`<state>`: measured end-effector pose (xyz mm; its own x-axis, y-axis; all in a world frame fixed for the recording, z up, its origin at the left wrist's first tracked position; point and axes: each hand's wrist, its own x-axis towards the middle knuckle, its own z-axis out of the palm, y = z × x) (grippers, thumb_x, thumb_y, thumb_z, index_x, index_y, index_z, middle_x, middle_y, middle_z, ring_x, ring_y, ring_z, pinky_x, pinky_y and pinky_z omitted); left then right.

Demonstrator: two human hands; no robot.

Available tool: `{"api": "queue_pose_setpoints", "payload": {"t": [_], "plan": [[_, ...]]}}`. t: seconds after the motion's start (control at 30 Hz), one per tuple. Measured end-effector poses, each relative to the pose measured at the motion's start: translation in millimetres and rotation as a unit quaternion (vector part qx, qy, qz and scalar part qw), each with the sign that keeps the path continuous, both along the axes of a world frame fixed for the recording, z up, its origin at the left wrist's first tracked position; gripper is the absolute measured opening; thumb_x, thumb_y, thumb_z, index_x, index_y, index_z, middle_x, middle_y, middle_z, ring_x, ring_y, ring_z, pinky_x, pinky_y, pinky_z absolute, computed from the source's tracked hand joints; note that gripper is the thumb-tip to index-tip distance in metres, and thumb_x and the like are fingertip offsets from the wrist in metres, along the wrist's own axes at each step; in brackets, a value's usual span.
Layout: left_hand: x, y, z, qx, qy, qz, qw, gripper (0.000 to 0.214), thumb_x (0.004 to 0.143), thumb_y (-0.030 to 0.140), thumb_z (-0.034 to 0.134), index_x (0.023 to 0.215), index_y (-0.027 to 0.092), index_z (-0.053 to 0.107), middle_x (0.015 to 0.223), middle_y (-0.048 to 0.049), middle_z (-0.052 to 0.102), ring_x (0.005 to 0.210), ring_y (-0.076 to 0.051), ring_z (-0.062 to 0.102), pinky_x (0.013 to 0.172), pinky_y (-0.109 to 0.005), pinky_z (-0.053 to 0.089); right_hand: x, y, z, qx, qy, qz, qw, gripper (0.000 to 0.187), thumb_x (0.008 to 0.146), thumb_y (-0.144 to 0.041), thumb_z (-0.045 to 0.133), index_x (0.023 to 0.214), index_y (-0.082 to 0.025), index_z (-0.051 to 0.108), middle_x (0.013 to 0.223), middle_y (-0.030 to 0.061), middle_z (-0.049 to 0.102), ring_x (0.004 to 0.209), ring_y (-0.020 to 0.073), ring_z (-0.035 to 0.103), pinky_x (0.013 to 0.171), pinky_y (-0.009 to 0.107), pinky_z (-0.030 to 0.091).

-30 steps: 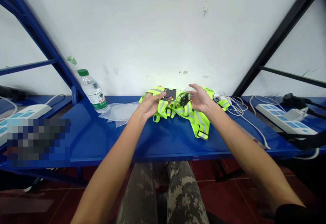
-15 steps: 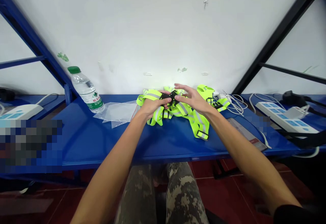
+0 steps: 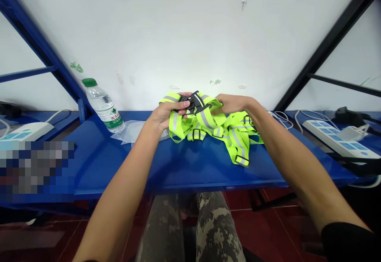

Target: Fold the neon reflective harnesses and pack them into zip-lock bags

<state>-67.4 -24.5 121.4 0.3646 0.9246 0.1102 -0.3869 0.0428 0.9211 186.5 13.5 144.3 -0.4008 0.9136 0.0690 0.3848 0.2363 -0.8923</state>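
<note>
Left hand (image 3: 167,113): fingers and thumb are closed on the black buckle (image 3: 194,102), with a loop of the reflective harness (image 3: 230,131) draped over the knuckles. The palm faces inward, the wrist is straight, and the forearm runs down toward 7 o'clock.

Right hand (image 3: 232,103): it is curled, knuckles up, with the fingers pinched on a yellow strap of the harness just at 3 o'clock of the buckle. The fingertips are hidden by the strap, so the exact contact cannot be told. The forearm runs down toward 5 o'clock, and a dark sleeve shows at the frame's lower right.

The two hands are near each other, with the buckle between them, raised clear of the surface.

The harness is fluorescent yellow with grey reflective bands. Its upper part is lifted in the hands. The remainder lies bunched on the blue bench (image 3: 178,166) at 6 o'clock of the right hand, and one strap end trails toward the near edge.

Surroundings:
- A clear plastic bag (image 3: 129,130) lies flat at 8 o'clock of the left hand.
- A water bottle (image 3: 103,105) with a green cap leans at 9 o'clock, beyond the bag.
- White cables (image 3: 281,117) lie at 3 o'clock of the right hand.
- A power strip (image 3: 336,138) sits further out on the same bearing.
- Camouflage trousers (image 3: 196,226) show below the bench edge at 6 o'clock.
</note>
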Motion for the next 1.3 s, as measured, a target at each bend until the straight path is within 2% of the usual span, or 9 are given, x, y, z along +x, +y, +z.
{"api": "queue_pose_setpoints", "payload": {"t": [0.07, 0.13, 0.23, 0.43, 0.67, 0.83, 0.93, 1.13, 1.3], "plan": [[0, 2, 2.4, -0.004, -0.016, -0.018, 1.0, 0.029, 0.066, 0.009, 0.08, 0.09, 0.014, 0.065, 0.056, 0.006, 0.048, 0.041, -0.003, 0.04, 0.046, -0.021, 0.046, -5, 5, 15.6, 0.171, -0.117, -0.081, 0.975, 0.014, 0.069, -0.017, 0.076, 0.074, -0.022, 0.064, 0.071, 0.0036, 0.063, 0.085, 0.0251, 0.06, 0.076, 0.038, 0.049], [0, 6, 5.3, -0.002, -0.048, -0.028, 0.998, 0.028, 0.066, 0.01, 0.08, 0.087, 0.014, 0.063, 0.057, 0.0066, 0.049, 0.04, -0.001, 0.04, 0.044, -0.019, 0.045, -5, 9, 31.8, 0.348, -0.147, -0.204, 0.903, 0.016, 0.079, -0.025, 0.068, 0.095, -0.024, 0.065, 0.094, 0.0098, 0.066, 0.108, 0.0322, 0.054, 0.086, 0.045, 0.047], [-4, 16, 8.2, 0.02, -0.091, -0.023, 0.995, 0.03, 0.063, 0.009, 0.081, 0.086, 0.015, 0.062, 0.058, 0.0069, 0.052, 0.041, -0.002, 0.043, 0.046, -0.018, 0.048, 5, 19, 43.1, 0.472, -0.112, -0.317, 0.815, 0.028, 0.092, -0.035, 0.05, 0.118, -0.025, 0.056, 0.12, 0.0137, 0.059, 0.127, 0.0354, 0.042, 0.096, 0.053, 0.043], [-16, 33, -5.2, 0.002, -0.114, 0.004, 0.993, 0.028, 0.061, 0.008, 0.081, 0.083, 0.014, 0.064, 0.053, 0.0068, 0.05, 0.041, -0.004, 0.045, 0.047, -0.019, 0.05, 31, 48, 2.9, 0.237, 0.062, -0.203, 0.948, 0.025, 0.089, -0.041, 0.056, 0.103, -0.021, 0.06, 0.084, 0.0081, 0.065, 0.09, 0.0285, 0.065, 0.077, 0.049, 0.055], [-12, 38, -18.0, -0.029, -0.13, 0.016, 0.991, 0.026, 0.063, 0.008, 0.081, 0.082, 0.013, 0.065, 0.053, 0.0071, 0.048, 0.04, -0.002, 0.042, 0.047, -0.017, 0.049, 39, 25, -15.9, 0.102, 0.027, -0.056, 0.993, 0.042, 0.075, -0.046, 0.076, 0.105, -0.018, 0.07, 0.09, 0.0108, 0.072, 0.093, 0.0291, 0.068, 0.083, 0.049, 0.057], [-6, 41, -34.6, -0.038, -0.11, -0.004, 0.993, 0.032, 0.063, 0.007, 0.08, 0.091, 0.014, 0.067, 0.052, 0.0076, 0.047, 0.041, -0.002, 0.042, 0.048, -0.017, 0.05, 45, 9, -7.8, 0.05, -0.116, 0.067, 0.99, 0.075, 0.06, -0.042, 0.088, 0.129, -0.023, 0.064, 0.133, 0.0131, 0.063, 0.126, 0.0336, 0.055, 0.104, 0.051, 0.047], [4, 41, -49.3, -0.039, -0.065, -0.009, 0.997, 0.042, 0.061, 0.004, 0.081, 0.1, 0.014, 0.067, 0.058, 0.0055, 0.055, 0.042, -0.003, 0.046, 0.047, -0.019, 0.051, 23, -4, -7.6, 0.079, -0.082, 0.075, 0.991, 0.07, 0.069, -0.049, 0.081, 0.132, -0.026, 0.062, 0.143, 0.0096, 0.056, 0.132, 0.0313, 0.051, 0.11, 0.05, 0.043], [18, 37, -65.7, -0.037, -0.005, 0.023, 0.999, 0.05, 0.056, 0.006, 0.086, 0.101, 0.015, 0.067, 0.092, -0.0051, 0.07, 0.07, -0.016, 0.068, 0.052, -0.023, 0.056, -23, -15, -48.9, 0.086, -0.03, 0.054, 0.994, 0.037, 0.079, -0.053, 0.071, 0.09, -0.018, 0.07, 0.091, 0.0073, 0.072, 0.088, 0.023, 0.065, 0.085, 0.041, 0.051], [19, 34, -63.9, -0.061, -0.024, 0.055, 0.996, 0.031, 0.068, 0.017, 0.082, 0.095, 0.014, 0.07, 0.09, -0.0064, 0.071, 0.075, -0.018, 0.068, 0.056, -0.028, 0.059, -18, -3, -96.8, 0.108, 0.144, -0.09, 0.98, 0.033, 0.082, -0.055, 0.064, 0.085, -0.022, 0.06, 0.086, 0.0012, 0.066, 0.077, 0.0166, 0.058, 0.072, 0.033, 0.048]]}}
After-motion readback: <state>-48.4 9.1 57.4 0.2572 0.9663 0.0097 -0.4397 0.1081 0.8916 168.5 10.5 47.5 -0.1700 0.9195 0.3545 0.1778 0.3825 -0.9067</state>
